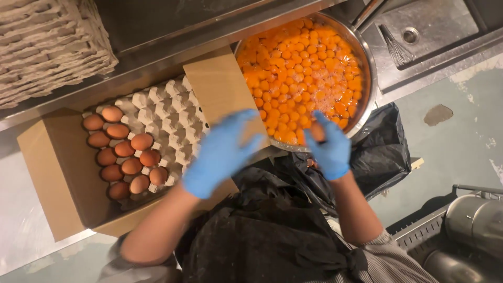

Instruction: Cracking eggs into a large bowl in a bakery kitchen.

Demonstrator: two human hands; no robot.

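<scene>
A brown egg (317, 131) was gripped in the gloved right hand (330, 149) at the near rim of the steel bowl (367, 68) of yolks (301, 68). The gloved left hand (220, 154), fingers spread and empty, hovered blurred beside the egg tray (167, 112) in its cardboard box (52, 173).

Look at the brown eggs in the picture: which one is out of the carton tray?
The egg in the gloved right hand, at the steel bowl's rim. The others sit in the tray.
</scene>
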